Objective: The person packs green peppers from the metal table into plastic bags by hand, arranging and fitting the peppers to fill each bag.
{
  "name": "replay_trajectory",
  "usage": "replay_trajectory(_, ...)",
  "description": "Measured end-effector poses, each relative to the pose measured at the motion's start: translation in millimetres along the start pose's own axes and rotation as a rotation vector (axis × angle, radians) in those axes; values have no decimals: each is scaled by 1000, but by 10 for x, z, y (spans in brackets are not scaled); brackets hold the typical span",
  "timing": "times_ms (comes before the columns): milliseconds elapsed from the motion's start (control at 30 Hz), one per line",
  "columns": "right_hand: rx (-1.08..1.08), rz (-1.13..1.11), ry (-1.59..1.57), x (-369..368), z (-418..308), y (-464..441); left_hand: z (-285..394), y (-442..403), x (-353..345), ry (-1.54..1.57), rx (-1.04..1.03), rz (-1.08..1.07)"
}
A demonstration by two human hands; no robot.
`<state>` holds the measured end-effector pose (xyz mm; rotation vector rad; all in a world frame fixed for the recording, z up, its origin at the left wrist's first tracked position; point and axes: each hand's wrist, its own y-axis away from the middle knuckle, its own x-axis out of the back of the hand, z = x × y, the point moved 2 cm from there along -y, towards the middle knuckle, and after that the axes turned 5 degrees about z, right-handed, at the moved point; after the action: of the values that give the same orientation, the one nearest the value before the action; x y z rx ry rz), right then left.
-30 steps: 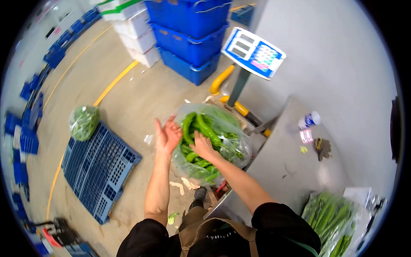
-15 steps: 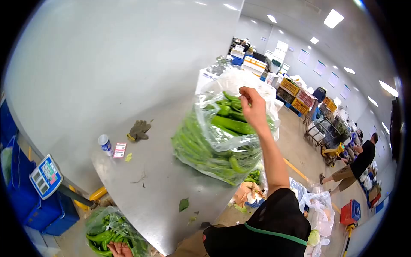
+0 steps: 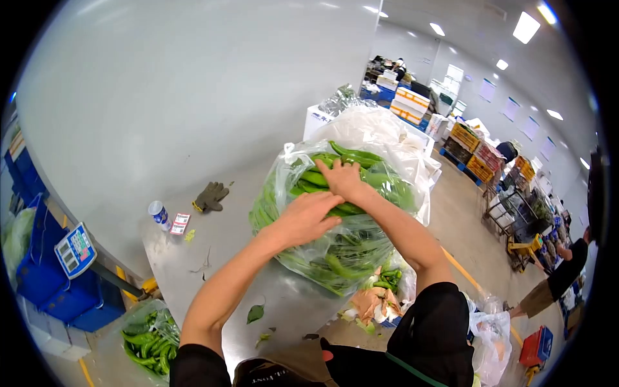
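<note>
A large clear plastic bag [image 3: 322, 258], its mouth gaping, stands full of long green peppers [image 3: 313, 179] on the metal table [image 3: 193, 258]. My right hand [image 3: 345, 179] lies on the peppers at the bag's mouth, fingers spread. Just nearer to me, my left hand [image 3: 306, 219] rests flat over the front of the mouth, its fingers stretched towards the right wrist; some fingertips are hidden. Neither hand grips anything. A knot of plastic [image 3: 291, 153] sticks up at the bag's left rim.
On the table's left lie a dark work glove [image 3: 210, 197], a can [image 3: 158, 215], printed labels [image 3: 180, 224] and a loose leaf [image 3: 255, 314]. White sacking [image 3: 374, 129] stands behind the bag. A scale display [image 3: 75, 250] and another pepper bag [image 3: 151, 338] are left; a co-worker [image 3: 561, 274] stands far right.
My left hand has come up from the lower pepper bag to the big bag on the table. My right hand has lowered onto the peppers, and the bag's near rim has shifted.
</note>
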<state>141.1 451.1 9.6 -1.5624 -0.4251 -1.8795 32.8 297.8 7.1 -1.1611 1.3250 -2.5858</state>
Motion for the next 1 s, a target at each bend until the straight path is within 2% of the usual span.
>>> replay_trajectory(67, -18, -67, -30, 69, 71, -37, -153, -11, -181, -244, 110, -231)
replay_trajectory(100, 0, -94, -59, 83, 126, -77, -196, 32, -188, -193, 36, -187)
replay_trajectory(200, 21, -81, -46, -33, 91, -58, -273, 224, -53, -97, 188, -222)
replay_trajectory(300, 69, -20, -150, 85, 222, -5, -534, 414, 30, -196, 323, -233)
replay_trajectory(400, 101, 31, -248, 372, 293, 173, -612, 309, 180, -327, 669, -157)
replay_trajectory(500, 103, 79, -400, 541, 349, 363, -808, 205, 216, -535, 563, 17)
replay_trajectory(567, 107, 76, -496, 630, 387, 469, -1132, 163, 210, -530, 616, 63)
replay_trajectory(667, 214, 230, -687, 657, 586, 514, -1475, 223, 127, -492, 738, 108)
replay_trajectory(700, 190, 213, -730, 728, 601, 541, -1583, 209, 84, -477, 778, 120)
replay_trajectory(767, 191, 245, -817, 755, 683, 595, -1830, 295, -61, -312, 831, 142)
replay_trajectory(800, 158, 211, -824, 779, 782, 592, -1704, 291, 5, -145, 838, 224)
replay_trajectory(833, 164, 285, -870, 719, 920, 571, -1741, 317, 10, -191, 835, 188)
replay_trajectory(867, 128, 236, -876, 831, 982, 578, -1737, 344, -10, -5, 915, 278)
replay_trajectory(900, -1, 378, -903, 755, 1163, 605, -1577, 357, 41, 131, 926, 312)
replay_trajectory(933, 34, 193, -1007, 775, 1399, 536, -1803, 364, -128, -244, 709, 271)
replay_trajectory(967, -59, 419, -995, 740, 1470, 557, -1622, 352, -115, -254, 767, 372)
replay_trajectory(1000, 63, 380, -1074, 784, 1477, 453, -1284, 411, 46, -180, 736, 455)
